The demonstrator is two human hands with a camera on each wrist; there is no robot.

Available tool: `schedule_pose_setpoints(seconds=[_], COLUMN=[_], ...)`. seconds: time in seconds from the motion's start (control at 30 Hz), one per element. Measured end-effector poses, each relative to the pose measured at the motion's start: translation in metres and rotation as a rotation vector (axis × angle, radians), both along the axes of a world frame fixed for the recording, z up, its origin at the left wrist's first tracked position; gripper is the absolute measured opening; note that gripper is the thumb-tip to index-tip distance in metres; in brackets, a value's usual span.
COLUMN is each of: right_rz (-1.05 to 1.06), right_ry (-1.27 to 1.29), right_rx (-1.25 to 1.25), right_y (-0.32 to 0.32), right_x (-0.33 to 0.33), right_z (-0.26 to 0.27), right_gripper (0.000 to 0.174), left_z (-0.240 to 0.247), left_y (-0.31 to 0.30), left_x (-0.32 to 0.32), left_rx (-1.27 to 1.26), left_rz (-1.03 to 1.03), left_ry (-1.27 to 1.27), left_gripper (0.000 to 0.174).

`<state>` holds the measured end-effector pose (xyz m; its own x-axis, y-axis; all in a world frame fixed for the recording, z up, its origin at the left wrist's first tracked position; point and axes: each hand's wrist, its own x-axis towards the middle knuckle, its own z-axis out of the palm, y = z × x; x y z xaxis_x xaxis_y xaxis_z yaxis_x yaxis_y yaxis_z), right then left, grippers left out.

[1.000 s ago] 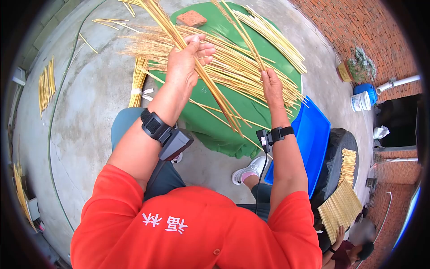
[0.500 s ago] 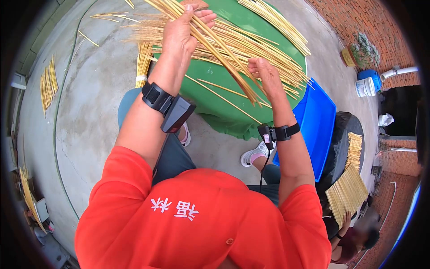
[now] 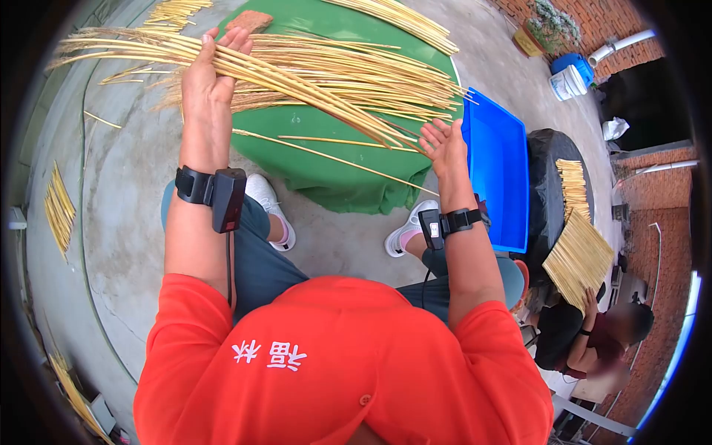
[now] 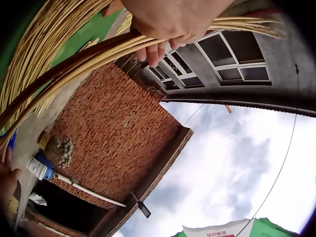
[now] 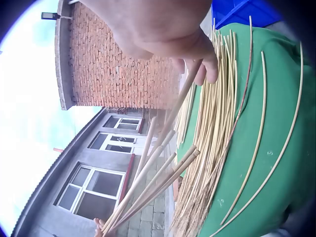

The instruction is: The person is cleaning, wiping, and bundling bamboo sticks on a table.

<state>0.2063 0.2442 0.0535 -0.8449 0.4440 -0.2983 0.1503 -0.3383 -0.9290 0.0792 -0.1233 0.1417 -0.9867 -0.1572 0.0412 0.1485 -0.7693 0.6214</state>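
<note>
My left hand [image 3: 211,78] holds a bundle of long dry stalks [image 3: 297,83] over the table, thumb across them and fingers extended. The bundle's feathery heads point left and its cut ends slope toward my right hand [image 3: 446,148]. That hand has its palm turned up and fingers loosely spread, right at the cut ends. In the right wrist view, one stalk [image 5: 180,96] reaches up to its fingers. Beneath the bundle, a thick layer of stalks [image 3: 356,70] lies on the green cloth [image 3: 326,167]. Separate stalks [image 3: 334,159] lie nearer me.
A brick [image 3: 250,21] sits at the cloth's far side, with pale stripped stalks [image 3: 400,18] to its right. A blue tray [image 3: 497,178] stands right of the table. Beyond it, another person [image 3: 604,337] touches a flat mat of stalks [image 3: 578,259]. More stalks [image 3: 59,211] are at left.
My right hand pinched a separate stalk, brought it to the bundle and let go. The bundle has swung flatter across the table, my left hand moving left. The head view has shifted too.
</note>
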Motion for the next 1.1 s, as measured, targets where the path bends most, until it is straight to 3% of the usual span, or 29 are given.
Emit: schedule_pose_setpoints(seconds=[0.13,0.37,0.4,0.43,0.5,0.53,0.57,0.63,0.67,0.73,0.77,0.83,1.0,1.07,1.1], right_rz=[0.032,0.143,0.116,0.114,0.035,0.051,0.057,0.462,0.468,0.708,0.717,0.673,0.783,0.984,0.977], right_ry=[0.134,0.176,0.17,0.157,0.034,-0.084,-0.092,-0.373,-0.374,-0.33,-0.327,-0.059,-0.149,-0.113,-0.123], right_rx=[-0.202,-0.252,-0.24,-0.247,0.131,0.278,0.274,0.647,0.641,1.103,1.098,1.44,1.559,1.63,1.635], right_y=[-0.012,-0.035,-0.031,-0.024,-0.009,-0.003,0.001,0.004,-0.002,-0.027,-0.037,-0.06,-0.073,-0.068,-0.065], right_x=[-0.01,-0.024,-0.024,-0.023,-0.019,-0.013,-0.009,0.0,0.004,0.013,0.016,0.019,0.005,0.001,0.001], right_z=[-0.002,0.001,-0.001,-0.006,-0.018,-0.024,-0.032,-0.054,-0.068,-0.09,-0.098,-0.11,-0.12,-0.119,-0.121], right_gripper=[0.073,0.076,0.061,0.061,0.043,0.03,0.03,0.026,0.026,0.027,0.027,0.032,0.029,0.025,0.025], left_z=[-0.003,-0.009,0.0,-0.002,-0.009,0.0,0.006,0.015,0.015,0.017,0.017,0.012,0.009,0.009,0.01], left_y=[0.008,-0.006,-0.006,-0.016,-0.041,-0.043,-0.042,-0.041,-0.045,-0.043,-0.043,-0.046,-0.042,-0.036,-0.033], left_x=[0.005,-0.006,0.001,-0.002,-0.013,-0.007,0.0,0.012,0.011,0.012,0.013,0.01,0.008,0.009,0.009], left_rx=[0.007,-0.015,0.053,0.047,0.034,-0.03,-0.036,-0.148,-0.195,-0.165,-0.13,-0.118,-0.112,-0.113,-0.119], left_rz=[-0.057,-0.077,-0.052,-0.052,0.006,0.107,0.111,0.352,0.391,0.432,0.475,0.468,0.434,0.439,0.45], left_ry=[-0.033,0.096,0.1,0.087,0.295,0.259,0.251,0.223,0.238,0.226,0.215,0.241,0.229,0.232,0.238], left_gripper=[0.029,0.028,0.023,0.023,0.023,0.021,0.021,0.02,0.02,0.02,0.021,0.022,0.023,0.022,0.022])
